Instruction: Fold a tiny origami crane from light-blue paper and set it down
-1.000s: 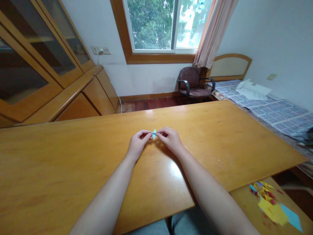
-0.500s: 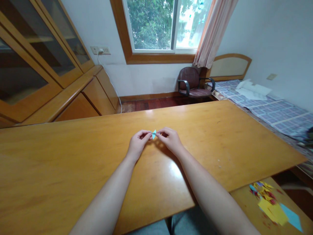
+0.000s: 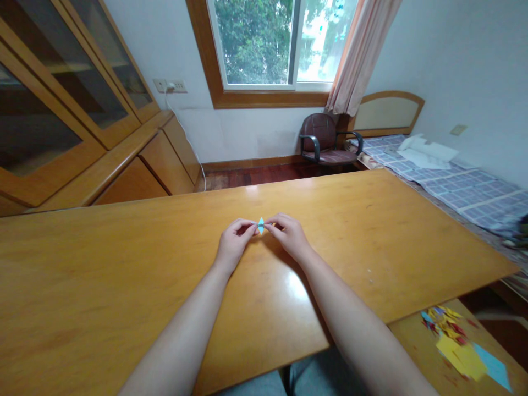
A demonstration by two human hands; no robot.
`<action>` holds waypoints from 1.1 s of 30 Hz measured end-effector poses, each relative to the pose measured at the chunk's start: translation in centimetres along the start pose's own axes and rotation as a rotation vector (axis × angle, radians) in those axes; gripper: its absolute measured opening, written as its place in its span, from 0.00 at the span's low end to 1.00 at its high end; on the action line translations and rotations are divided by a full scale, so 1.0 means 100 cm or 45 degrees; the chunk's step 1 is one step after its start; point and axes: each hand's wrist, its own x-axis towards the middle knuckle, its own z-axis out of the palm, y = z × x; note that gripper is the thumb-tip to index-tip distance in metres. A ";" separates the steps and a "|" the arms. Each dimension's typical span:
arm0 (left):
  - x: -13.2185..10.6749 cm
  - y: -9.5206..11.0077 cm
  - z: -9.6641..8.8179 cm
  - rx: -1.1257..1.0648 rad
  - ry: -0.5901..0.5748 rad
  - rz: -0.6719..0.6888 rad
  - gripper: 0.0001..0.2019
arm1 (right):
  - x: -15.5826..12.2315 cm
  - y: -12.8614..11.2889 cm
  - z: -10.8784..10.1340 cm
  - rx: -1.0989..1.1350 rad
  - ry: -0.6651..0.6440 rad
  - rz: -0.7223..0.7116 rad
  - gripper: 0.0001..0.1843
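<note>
A small piece of folded light-blue paper (image 3: 261,226) is held between my two hands, just above the wooden table (image 3: 136,275). Its upper and lower tips stick out as points, with a darker band across the middle. My left hand (image 3: 236,240) pinches its left side between thumb and forefinger. From the right, my right hand (image 3: 287,233) grips the other side with thumb and fingertips. The fingers cover both ends of the paper, so its full shape is hidden.
At the lower right, a lower surface (image 3: 408,341) holds a pile of small coloured paper pieces (image 3: 447,322), yellow sheets (image 3: 460,355) and a blue sheet (image 3: 493,366). Beyond the table stand an armchair (image 3: 324,140) and a bed (image 3: 457,176). A cabinet (image 3: 115,159) is at left.
The folded paper has turned slightly between my fingers and now stands more upright, its points showing more evenly. Both hands have shifted very little.
</note>
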 end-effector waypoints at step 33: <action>0.002 -0.010 0.001 -0.040 -0.023 -0.097 0.13 | -0.001 0.001 0.004 0.034 0.037 0.067 0.05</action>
